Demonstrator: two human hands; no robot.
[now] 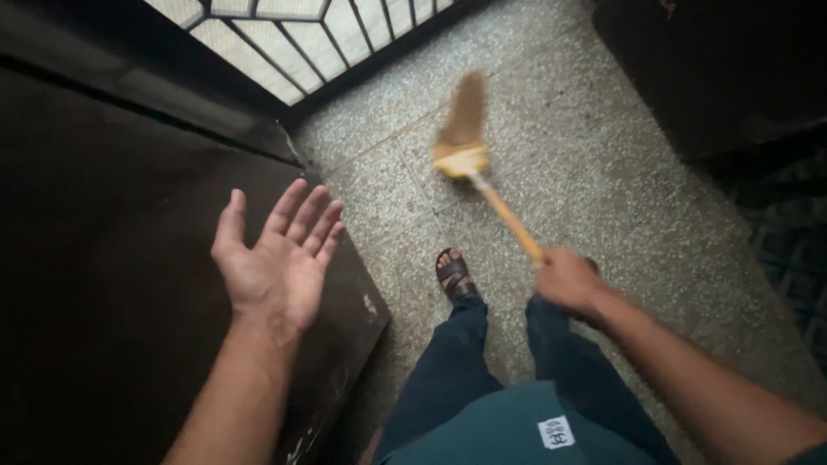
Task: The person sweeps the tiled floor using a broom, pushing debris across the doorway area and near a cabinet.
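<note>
My right hand point(567, 279) grips the yellow handle of a broom point(469, 146). The broom's straw head points away from me, blurred, over the speckled stone floor point(603, 172). My left hand point(280, 254) is raised palm up with fingers spread. It holds nothing and hovers over a dark flat surface point(103, 258) on my left. My sandalled foot point(454, 274) and dark trousers show below.
A metal grille with frosted panes point(284, 39) runs along the top. A dark piece of furniture point(715, 69) stands at the upper right, with a dark patterned mat point(788, 241) beside it. The floor strip between them is narrow.
</note>
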